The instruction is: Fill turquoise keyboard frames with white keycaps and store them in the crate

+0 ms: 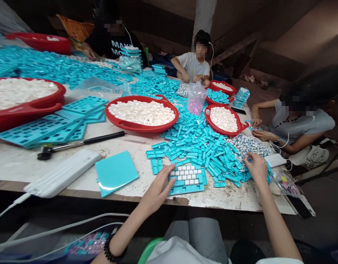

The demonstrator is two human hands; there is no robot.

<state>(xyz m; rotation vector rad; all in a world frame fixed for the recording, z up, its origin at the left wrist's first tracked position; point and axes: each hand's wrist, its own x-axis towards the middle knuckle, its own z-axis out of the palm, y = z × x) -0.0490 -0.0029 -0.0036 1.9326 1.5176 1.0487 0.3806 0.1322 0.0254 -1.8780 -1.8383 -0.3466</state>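
My left hand [159, 187] has its thumb and fingers bent around the left end of a small turquoise keyboard-shaped tray [185, 189]. White square keycaps [188, 172] sit in rows in that tray, with some turquoise slots bare at its front and right. Off to the right, my right hand [256, 168] is over the edge of a pile of tiny white and dark pieces [247, 145]. Its fingers are curled together in a pinch, and whatever is between them is too small to make out. Loose turquoise strips [202, 146] lie heaped between and beyond my hands.
Red baskets [141, 128] of white pieces stand behind. At left lie a turquoise square plate [116, 172], a white power bank-like block [64, 172], a black-handled hammer [83, 142] and turquoise grid panels [53, 126]. Co-workers sit at the far side and right [301, 124].
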